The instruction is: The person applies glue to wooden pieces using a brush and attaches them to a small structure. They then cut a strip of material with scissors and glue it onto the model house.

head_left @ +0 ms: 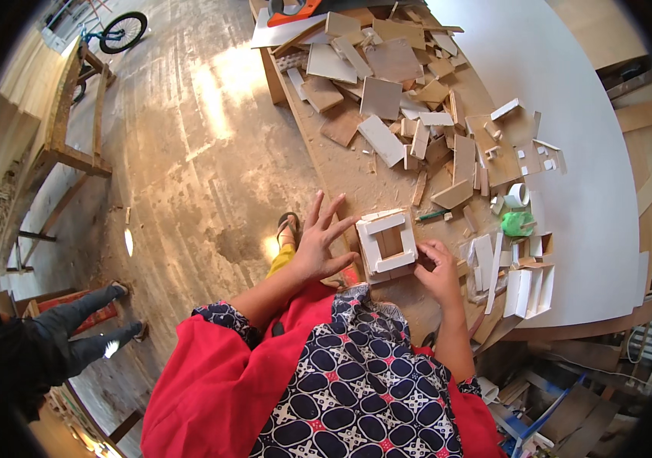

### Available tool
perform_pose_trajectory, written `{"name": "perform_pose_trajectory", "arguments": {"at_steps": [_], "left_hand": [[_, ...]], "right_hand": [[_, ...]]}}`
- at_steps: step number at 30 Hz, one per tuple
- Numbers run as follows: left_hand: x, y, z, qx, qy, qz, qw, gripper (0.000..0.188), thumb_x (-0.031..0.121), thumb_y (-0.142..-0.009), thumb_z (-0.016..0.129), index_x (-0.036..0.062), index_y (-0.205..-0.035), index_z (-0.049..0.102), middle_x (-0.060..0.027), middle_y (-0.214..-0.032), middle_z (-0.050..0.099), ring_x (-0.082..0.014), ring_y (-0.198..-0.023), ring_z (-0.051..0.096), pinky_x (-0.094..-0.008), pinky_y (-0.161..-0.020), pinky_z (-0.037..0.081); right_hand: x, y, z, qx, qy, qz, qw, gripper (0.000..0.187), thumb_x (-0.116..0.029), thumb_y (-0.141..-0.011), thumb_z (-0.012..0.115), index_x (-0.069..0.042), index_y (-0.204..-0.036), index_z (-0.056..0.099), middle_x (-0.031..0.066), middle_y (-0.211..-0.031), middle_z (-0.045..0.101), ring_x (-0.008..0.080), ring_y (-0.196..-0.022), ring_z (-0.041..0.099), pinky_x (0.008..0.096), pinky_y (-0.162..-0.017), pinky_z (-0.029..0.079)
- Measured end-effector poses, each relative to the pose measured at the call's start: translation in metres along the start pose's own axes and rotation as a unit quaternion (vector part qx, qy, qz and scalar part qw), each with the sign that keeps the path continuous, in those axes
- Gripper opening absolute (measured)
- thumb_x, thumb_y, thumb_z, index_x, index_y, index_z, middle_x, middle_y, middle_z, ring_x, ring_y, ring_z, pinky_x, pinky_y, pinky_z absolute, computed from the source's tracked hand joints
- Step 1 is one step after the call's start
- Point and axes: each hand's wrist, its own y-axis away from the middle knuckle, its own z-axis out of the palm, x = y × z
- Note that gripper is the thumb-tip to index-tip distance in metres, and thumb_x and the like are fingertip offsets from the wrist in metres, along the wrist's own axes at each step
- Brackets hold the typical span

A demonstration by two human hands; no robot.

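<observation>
The left hand (318, 250) is open, fingers spread just beside a square white frame (371, 244) between both hands on the tabletop (356, 179). The right hand (440, 273) bends thumb and fingers at the frame's right edge; whether it grips, I cannot tell. Right of it lie a green lump (517, 224) and a white slotted piece (536, 292).

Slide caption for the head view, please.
Left hand spread and right hand bent, either side of a white frame, near heaped offcuts.
</observation>
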Motion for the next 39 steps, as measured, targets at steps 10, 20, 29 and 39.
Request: {"name": "perform_pose_trajectory", "arguments": {"at_steps": [10,20,29,39], "left_hand": [[0.002,-0.001,0.003,0.012,0.011,-0.002,1.0,0.06,0.027,-0.066,0.078,0.0203,-0.123,0.061,-0.0156,-0.148,0.033,-0.0466,-0.14,0.012,-0.0538,-0.112,0.021],[0.003,-0.002,0.007,0.016,0.023,-0.017,0.999,0.059,0.027,-0.065,0.079,0.0206,-0.121,0.062,-0.0135,-0.147,0.035,-0.0438,-0.141,0.011,-0.056,-0.11,0.024],[0.003,-0.003,0.003,0.015,0.088,-0.05,0.995,0.045,0.038,-0.08,0.058,0.0144,-0.118,0.064,-0.0141,-0.148,0.035,-0.0397,-0.144,0.006,-0.0533,-0.112,0.014],[0.017,-0.008,0.005,0.029,0.019,-0.076,0.996,0.042,0.039,-0.077,0.069,0.0116,-0.109,0.065,-0.0155,-0.146,0.038,-0.0437,-0.141,0.012,-0.0538,-0.111,0.018]], "right_hand": [[0.005,0.003,0.002,0.006,-0.025,0.017,1.0,0.033,-0.004,-0.07,0.067,0.002,-0.103,0.066,0.0128,-0.102,0.062,0.0254,-0.095,0.061,0.0314,-0.084,0.048],[0.002,0.004,0.003,0.01,-0.023,0.007,1.0,0.032,0.001,-0.072,0.065,0.003,-0.104,0.066,0.0127,-0.103,0.063,0.0232,-0.095,0.062,0.0303,-0.084,0.048],[-0.007,-0.007,-0.008,0.036,-0.114,0.065,0.991,0.026,-0.013,-0.088,0.063,0.004,-0.108,0.065,0.0069,-0.101,0.064,0.0119,-0.088,0.059,0.0233,-0.075,0.047],[-0.011,-0.017,0.004,0.015,-0.064,0.061,0.996,0.032,-0.013,-0.084,0.069,0.006,-0.109,0.064,0.0068,-0.097,0.063,0.013,-0.087,0.062,0.0244,-0.076,0.049]]}}
